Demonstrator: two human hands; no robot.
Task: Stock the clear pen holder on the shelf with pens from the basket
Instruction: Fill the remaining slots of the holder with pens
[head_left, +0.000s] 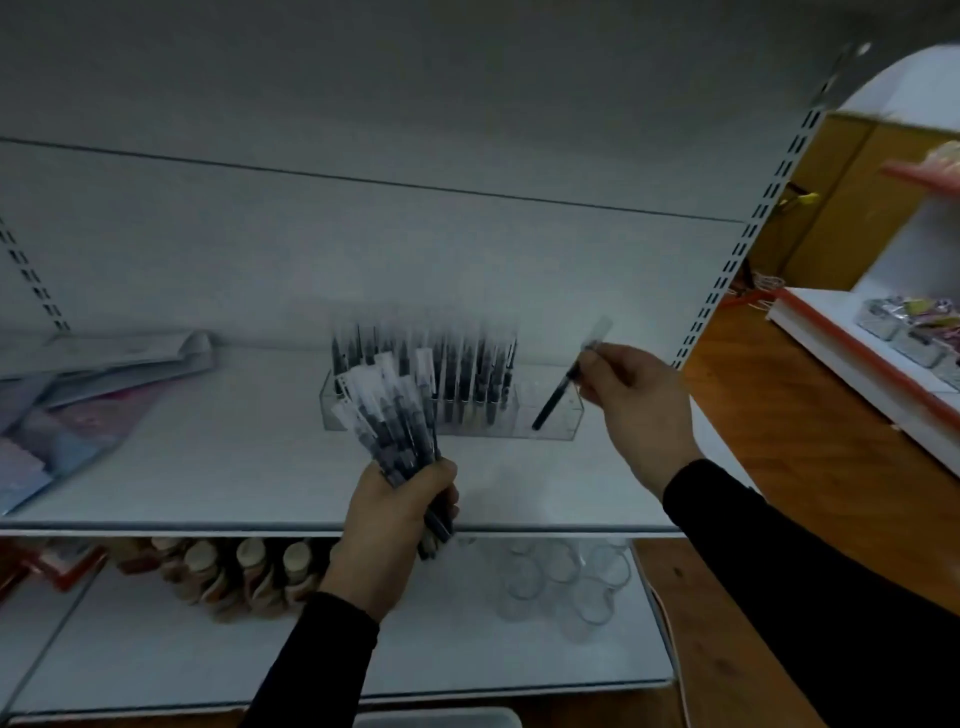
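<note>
1. Nearest the camera, the left hand grips a fanned bundle of capped pens, held over the shelf's front edge, just in front of the holder.
2. To the right, the right hand pinches one pen near its clear cap; the pen tilts, its dark lower end at the holder's right part (whether it sits in a slot is unclear).
3. Upright pens fill the holder's left and middle.
4. Flat packets lie at the shelf's left, well apart from the holder.
5. Below, bottles and clear cups stand on a lower shelf.
</note>
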